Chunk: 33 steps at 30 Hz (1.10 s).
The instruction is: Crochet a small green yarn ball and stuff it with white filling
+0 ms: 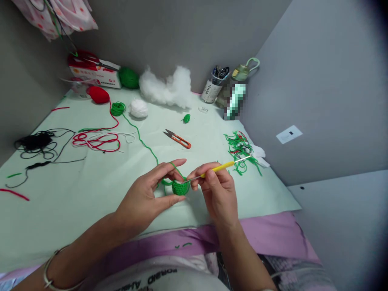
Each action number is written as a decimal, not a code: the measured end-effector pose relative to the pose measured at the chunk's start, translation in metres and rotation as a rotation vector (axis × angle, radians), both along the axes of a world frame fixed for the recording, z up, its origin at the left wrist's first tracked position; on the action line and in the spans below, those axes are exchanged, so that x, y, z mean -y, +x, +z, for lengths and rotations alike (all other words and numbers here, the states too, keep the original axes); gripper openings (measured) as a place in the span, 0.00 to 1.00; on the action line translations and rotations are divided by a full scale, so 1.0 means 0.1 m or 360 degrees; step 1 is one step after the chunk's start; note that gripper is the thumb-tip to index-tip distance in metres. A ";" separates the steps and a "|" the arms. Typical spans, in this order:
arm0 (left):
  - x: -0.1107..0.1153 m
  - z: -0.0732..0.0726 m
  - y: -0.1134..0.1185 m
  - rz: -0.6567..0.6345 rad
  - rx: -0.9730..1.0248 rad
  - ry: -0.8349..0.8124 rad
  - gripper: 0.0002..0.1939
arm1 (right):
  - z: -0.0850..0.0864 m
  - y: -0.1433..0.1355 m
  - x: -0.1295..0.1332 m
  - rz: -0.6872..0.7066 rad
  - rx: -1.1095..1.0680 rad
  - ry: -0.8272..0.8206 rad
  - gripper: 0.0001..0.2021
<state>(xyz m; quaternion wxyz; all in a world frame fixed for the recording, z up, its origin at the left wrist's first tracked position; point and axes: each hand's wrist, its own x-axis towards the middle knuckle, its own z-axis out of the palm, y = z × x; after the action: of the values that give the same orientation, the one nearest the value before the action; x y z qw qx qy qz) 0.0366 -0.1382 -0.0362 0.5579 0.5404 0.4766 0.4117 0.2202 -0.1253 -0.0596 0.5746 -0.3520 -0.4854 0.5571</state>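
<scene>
Between the thumb and fingers of my left hand [148, 190] is a small round green crochet piece [181, 188], with some white showing at its top. Green yarn [140, 137] runs from a small green ball [117, 108] to that hand and loops over its index finger. My right hand [220, 188] grips a yellow-handled crochet hook [222, 166] like a pen. The hook's metal tip meets the top edge of the green piece. Orange thread snips [178, 139] lie on the table beyond my hands.
White stuffing [165, 89], a white yarn ball [138, 108] and a red yarn ball [99, 95] sit toward the back. Black yarn [34, 141] lies at left. Yarn scraps [241, 151] are heaped at right, near the wall. A pen cup [211, 91] stands by a bottle [241, 72].
</scene>
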 end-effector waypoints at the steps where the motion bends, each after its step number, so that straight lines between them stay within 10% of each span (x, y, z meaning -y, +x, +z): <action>1: 0.00 0.00 -0.01 -0.0010 -0.0021 0.0007 0.32 | 0.01 0.01 -0.01 0.0034 -0.0004 -0.0005 0.12; 21: -0.02 -0.06 -0.08 -0.0039 -0.0180 0.0104 0.19 | 0.11 0.10 0.07 0.0057 0.0777 0.0726 0.12; 28: 0.17 -0.12 0.07 0.0215 0.0374 -0.0239 0.29 | -0.08 0.05 0.24 -0.0318 0.1313 0.1282 0.26; 33: 0.17 -0.13 0.07 -0.0014 0.0970 -0.0641 0.27 | -0.12 0.01 0.26 -0.0445 0.1251 0.1414 0.29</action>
<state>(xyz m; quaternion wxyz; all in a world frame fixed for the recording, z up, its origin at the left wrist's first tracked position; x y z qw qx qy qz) 0.0439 -0.1550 -0.0496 0.7714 0.2741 0.3576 0.4493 0.2214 -0.1512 -0.0715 0.5121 -0.3184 -0.7963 0.0489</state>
